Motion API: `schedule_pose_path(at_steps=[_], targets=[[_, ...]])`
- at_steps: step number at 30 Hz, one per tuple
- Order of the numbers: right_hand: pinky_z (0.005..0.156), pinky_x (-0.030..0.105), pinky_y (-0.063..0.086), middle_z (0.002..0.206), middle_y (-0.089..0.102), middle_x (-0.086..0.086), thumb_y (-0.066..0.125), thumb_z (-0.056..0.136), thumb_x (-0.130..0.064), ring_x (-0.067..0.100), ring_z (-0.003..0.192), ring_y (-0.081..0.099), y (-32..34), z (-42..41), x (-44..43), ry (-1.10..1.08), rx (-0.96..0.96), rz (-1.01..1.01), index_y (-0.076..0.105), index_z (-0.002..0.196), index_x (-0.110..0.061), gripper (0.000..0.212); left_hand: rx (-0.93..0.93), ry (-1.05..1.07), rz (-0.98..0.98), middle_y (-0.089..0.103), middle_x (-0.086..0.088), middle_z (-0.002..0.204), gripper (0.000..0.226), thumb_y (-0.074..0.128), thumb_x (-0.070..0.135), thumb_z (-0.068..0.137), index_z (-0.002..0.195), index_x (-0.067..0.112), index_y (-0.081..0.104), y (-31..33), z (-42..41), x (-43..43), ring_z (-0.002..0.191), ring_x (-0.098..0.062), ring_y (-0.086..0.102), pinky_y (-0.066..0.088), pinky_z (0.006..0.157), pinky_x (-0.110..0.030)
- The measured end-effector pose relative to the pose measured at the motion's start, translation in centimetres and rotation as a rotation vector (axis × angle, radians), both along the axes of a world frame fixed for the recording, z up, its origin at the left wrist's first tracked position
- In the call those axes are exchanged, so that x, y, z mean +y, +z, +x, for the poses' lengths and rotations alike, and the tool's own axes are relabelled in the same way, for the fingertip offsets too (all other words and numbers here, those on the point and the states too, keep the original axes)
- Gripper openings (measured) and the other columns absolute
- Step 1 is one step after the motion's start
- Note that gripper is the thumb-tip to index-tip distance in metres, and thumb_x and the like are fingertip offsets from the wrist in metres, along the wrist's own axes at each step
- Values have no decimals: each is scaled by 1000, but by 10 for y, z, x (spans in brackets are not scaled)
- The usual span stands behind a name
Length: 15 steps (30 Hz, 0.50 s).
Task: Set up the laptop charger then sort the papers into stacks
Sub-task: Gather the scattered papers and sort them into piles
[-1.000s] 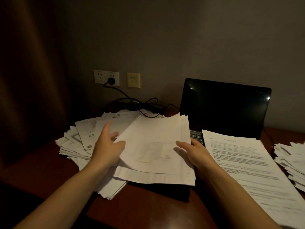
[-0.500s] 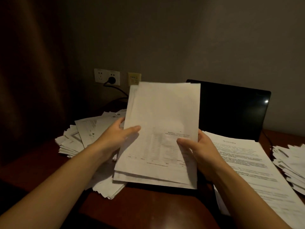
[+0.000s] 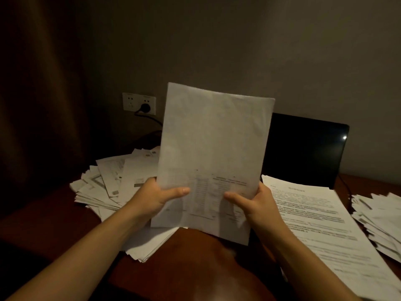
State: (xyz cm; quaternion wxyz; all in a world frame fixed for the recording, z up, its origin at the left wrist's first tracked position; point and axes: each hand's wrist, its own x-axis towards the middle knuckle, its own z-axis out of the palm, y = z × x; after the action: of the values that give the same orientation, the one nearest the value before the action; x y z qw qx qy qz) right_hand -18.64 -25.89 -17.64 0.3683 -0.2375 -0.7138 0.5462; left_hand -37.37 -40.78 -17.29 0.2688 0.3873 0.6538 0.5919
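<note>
Both hands were up: the left hand [image 3: 158, 198] and the right hand [image 3: 253, 203] each pinched a lower side edge of the sheaf of papers [image 3: 214, 148], thumbs across the front; it stood upright above the desk [image 3: 195, 268], towards the near edge, pale, with faint print low down; a loose pile [image 3: 108, 185] sprawled toward the left edge, a printed stack [image 3: 321, 218] and another pile [image 3: 377, 220] toward the right; the room was dim, with a dark curtain [image 3: 39, 105] at left and the charger plug [image 3: 145, 107] in the wall socket [image 3: 138, 104]; the sheaf hid part of the open laptop [image 3: 303, 148]; its print was unreadable.
</note>
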Motion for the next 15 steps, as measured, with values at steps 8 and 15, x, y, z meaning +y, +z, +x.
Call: schedule_pose_path(at_steps=[8, 15], targets=[[70, 25, 60, 97, 77, -10, 77, 85, -10, 8, 86, 74, 1, 1, 10, -21, -101, 62, 70, 100, -25, 23, 49, 20, -83, 74, 10, 112, 32, 76, 19, 87, 118, 23, 71, -1, 2, 16, 104, -9, 69, 56, 94, -32], [73, 27, 60, 101, 77, -6, 66, 95, -15, 11, 90, 74, 23, 40, 27, -77, -39, 59, 65, 108, -25, 16, -131, -52, 28, 76, 2, 107, 23, 66, 14, 95, 118, 18, 67, 19, 31, 34, 89, -10, 74, 58, 69, -21]])
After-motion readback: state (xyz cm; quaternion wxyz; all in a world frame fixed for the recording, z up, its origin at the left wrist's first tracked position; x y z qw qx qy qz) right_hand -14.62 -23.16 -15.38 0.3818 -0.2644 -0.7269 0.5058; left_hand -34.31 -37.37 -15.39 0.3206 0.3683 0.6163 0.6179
